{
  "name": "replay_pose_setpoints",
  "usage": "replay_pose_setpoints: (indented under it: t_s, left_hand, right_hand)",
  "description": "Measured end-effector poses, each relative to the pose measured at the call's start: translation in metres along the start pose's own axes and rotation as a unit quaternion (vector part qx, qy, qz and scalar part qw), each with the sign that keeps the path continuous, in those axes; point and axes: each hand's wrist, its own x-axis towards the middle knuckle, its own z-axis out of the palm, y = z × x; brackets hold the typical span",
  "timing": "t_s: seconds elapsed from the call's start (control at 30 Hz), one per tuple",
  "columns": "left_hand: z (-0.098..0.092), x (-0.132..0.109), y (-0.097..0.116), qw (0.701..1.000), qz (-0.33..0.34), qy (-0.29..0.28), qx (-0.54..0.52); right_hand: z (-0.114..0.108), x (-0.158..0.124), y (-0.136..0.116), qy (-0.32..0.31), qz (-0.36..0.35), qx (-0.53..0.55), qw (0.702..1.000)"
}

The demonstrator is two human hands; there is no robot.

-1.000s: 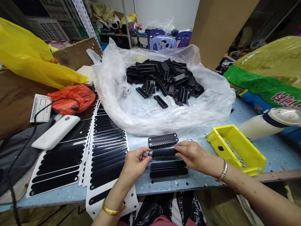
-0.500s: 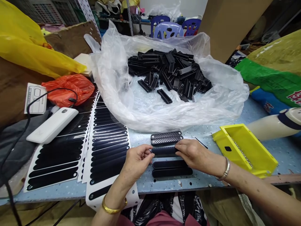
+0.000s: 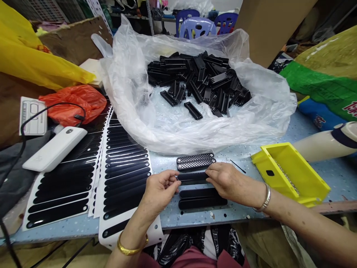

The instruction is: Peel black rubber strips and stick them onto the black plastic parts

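Note:
A slim black strip-like piece (image 3: 192, 177) with rounded ends lies crosswise between my hands. My left hand (image 3: 163, 188) pinches its left end between thumb and fingers. At the right end, my right hand (image 3: 223, 182) is closed on it, its fingertips partly hidden. Just beyond lies a pair of black pieces with a silvery cross-hatched surface (image 3: 196, 161), side by side. Nearer to me, two smooth black pieces (image 3: 202, 203) lie parallel on the speckled blue table (image 3: 192, 222).
A clear plastic bag (image 3: 178, 139) spreads behind, holding a heap of black slotted parts (image 3: 200, 70). White sheets of black stickers (image 3: 125, 178) and a white power bank (image 3: 55, 149) lie left. To the right are a yellow tray (image 3: 309, 182) and a pale bottle (image 3: 315, 145).
The whole view has shifted slightly, with most things a little further left and up. Both hands keep their places at the ends of the black piece.

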Motion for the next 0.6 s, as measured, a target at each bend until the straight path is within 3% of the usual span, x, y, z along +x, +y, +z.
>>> replay_pose_setpoints:
  t_s: [0.6]
  left_hand:
    - [-0.0013, 0.003, -0.0066, 0.999, 0.035, -0.012, 0.003]
  right_hand:
    - [-0.0003, 0.0016, 0.0084, -0.005, -0.053, -0.009, 0.999]
